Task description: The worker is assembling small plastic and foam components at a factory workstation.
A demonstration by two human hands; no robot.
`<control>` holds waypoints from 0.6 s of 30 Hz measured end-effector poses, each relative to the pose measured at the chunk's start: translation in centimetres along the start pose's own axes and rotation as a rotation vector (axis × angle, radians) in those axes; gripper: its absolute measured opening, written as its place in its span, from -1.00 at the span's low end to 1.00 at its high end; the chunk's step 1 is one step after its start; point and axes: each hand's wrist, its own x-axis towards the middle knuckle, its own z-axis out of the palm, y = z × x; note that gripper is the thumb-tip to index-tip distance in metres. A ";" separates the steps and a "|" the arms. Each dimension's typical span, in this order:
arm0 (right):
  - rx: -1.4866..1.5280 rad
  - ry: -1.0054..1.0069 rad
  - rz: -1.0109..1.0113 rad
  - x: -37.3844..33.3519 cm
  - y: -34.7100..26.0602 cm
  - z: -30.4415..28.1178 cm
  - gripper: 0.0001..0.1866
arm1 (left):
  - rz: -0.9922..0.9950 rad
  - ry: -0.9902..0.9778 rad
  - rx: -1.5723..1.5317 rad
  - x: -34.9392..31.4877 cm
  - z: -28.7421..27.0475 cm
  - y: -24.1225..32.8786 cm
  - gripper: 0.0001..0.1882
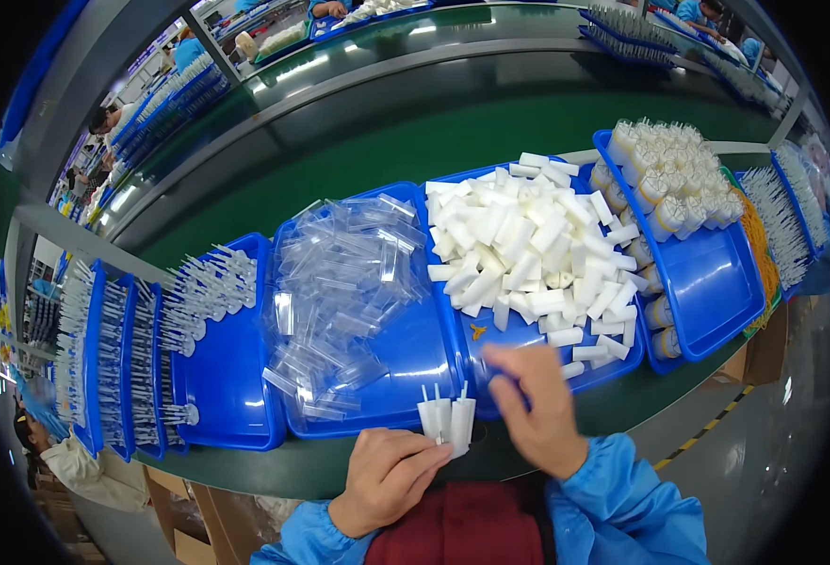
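On the counter [283, 474], spiky parts [212, 287] lie in blue trays at far left, then clear tubes [344, 282]. The left grip [387, 474] is clamped on upright pinned tubes [446, 422] near the counter's near edge. Beside them, the right grip [545, 422], thumb and finger apart, hovers before the heaped white cylinders [514, 231], with capped pieces [665, 174] farther right.

Blue sleeves [622, 499] (creased, slightly shiny) frame a dark red garment [462, 529].
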 end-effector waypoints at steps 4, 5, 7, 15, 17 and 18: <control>-0.641 0.102 -0.135 3.4 2.7 -3.1 -0.56 | 0.004 -0.031 0.082 -0.2 -0.2 -0.4 -0.60; -0.719 0.082 -0.118 4.0 3.0 -3.5 -0.57 | -0.009 -0.055 0.093 0.0 -0.2 -0.4 -0.61; -0.715 0.021 -0.109 4.5 3.6 -3.9 -0.64 | -0.029 -0.084 0.098 0.2 -0.1 -0.5 -0.62; -0.045 -0.248 0.172 2.3 0.0 -1.7 -0.60 | -0.051 -0.069 0.056 0.0 1.1 -1.2 -0.65; 0.122 -0.370 0.341 1.7 -1.7 -0.6 -0.61 | -0.045 -0.071 0.039 0.1 1.0 -1.2 -0.65; 0.188 -0.377 0.371 1.3 -2.0 0.0 -0.62 | -0.042 -0.070 0.031 0.1 0.9 -1.2 -0.65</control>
